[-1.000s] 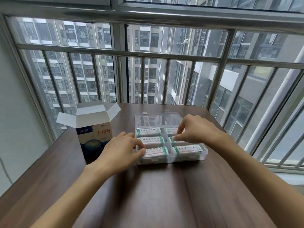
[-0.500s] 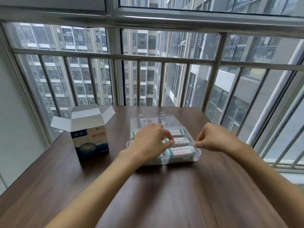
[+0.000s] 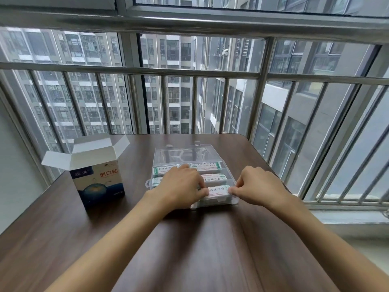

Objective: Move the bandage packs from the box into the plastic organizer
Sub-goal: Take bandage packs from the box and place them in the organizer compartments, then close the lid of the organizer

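Clear plastic organizer [image 3: 219, 204] holds flat paper packs [image 3: 207, 166]. Both hands — left [image 3: 181, 186], right [image 3: 257, 186] — pinch the nearest pack [image 3: 219, 190]; earlier, the right was off it.

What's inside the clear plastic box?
The clear plastic organizer holds white bandage packs with green ends, in two columns. The left hand covers most of the left column, so those packs can't be fully counted.
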Demonstrator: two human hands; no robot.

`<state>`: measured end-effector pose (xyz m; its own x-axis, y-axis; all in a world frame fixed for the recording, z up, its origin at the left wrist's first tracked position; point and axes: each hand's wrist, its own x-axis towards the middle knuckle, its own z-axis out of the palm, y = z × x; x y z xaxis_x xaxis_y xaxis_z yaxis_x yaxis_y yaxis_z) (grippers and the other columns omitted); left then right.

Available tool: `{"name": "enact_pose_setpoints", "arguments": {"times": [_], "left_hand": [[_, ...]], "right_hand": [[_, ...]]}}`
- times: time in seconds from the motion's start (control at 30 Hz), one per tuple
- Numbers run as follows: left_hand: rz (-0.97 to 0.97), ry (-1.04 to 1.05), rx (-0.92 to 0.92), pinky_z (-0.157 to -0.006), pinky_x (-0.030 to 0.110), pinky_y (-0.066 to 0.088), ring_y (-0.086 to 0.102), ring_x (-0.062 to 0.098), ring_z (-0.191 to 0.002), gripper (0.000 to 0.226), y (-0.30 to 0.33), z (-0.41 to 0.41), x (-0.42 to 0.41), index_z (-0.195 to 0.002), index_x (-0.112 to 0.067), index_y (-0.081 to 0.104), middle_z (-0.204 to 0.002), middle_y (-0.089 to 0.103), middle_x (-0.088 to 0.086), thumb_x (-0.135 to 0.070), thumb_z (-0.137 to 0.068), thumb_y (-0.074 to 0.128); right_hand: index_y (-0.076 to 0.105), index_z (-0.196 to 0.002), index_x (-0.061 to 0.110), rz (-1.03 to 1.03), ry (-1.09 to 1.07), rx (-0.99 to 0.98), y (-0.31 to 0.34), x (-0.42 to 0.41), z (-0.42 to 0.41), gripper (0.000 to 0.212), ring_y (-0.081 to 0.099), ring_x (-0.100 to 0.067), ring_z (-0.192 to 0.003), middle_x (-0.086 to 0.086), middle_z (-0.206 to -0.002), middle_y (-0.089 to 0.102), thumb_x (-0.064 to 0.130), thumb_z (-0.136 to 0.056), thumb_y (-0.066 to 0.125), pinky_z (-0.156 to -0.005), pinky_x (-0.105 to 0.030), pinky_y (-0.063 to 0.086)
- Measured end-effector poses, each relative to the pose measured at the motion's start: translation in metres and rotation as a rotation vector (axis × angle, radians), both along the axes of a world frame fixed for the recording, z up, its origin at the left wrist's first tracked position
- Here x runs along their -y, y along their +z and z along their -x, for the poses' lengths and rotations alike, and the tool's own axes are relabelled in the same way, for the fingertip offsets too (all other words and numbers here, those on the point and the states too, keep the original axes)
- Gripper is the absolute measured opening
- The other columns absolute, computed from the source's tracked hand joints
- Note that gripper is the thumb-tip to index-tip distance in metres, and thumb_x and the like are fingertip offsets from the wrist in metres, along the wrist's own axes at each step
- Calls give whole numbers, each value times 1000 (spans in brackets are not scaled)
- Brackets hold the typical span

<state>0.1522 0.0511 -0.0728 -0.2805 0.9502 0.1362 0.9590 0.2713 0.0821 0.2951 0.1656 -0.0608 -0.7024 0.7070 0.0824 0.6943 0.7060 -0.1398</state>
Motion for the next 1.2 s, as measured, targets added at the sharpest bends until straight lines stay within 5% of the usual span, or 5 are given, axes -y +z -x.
{"name": "enact_pose_setpoints", "arguments": {"times": [0.27,0.53,0.67,0.93,1.2], "left_hand": [[-191,147,204,-79,31,48,59,18,-97,30,17,11,19,-105,-24,70,-102,69,-3,-35,-99,42],[-400,630,913,-108,43,36,40,27,-131,43,-14,84,24,-143,-9,36,-146,40,12,-21,-102,38],[-568,834,1189,-62,27,38,49,17,-70,32,-29,116,1,-126,-4,48,-81,51,6,-19,-99,38],[-447,793,1062,-43,22,30,42,15,-57,16,-30,143,-24,-101,-1,55,-77,56,8,-6,-91,44],[-423,703,1122,-48,23,31,45,18,-67,19,-21,148,-25,-103,1,61,-86,53,12,-1,-91,47]], "right_hand": [[71,-70,18,111,1,-45,24,-5,-3,47,53,-14,-53,4,-53,55,53,-91,46,-54,-26,42],[61,-112,2,783,-213,-598,15,-61,47,31,63,-23,-83,-16,-101,67,26,-100,44,-76,-31,52],[51,-122,-7,989,-302,-688,-5,-75,74,36,57,-25,-91,-20,-101,62,20,-100,43,-89,-33,49],[56,-116,-3,930,-302,-498,-16,-101,109,30,59,-13,-62,-10,-86,65,12,-90,60,-53,-20,48],[61,-113,4,1011,-241,-496,-21,-111,110,24,63,-16,-80,-11,-101,67,6,-89,60,-62,-21,51]]}}
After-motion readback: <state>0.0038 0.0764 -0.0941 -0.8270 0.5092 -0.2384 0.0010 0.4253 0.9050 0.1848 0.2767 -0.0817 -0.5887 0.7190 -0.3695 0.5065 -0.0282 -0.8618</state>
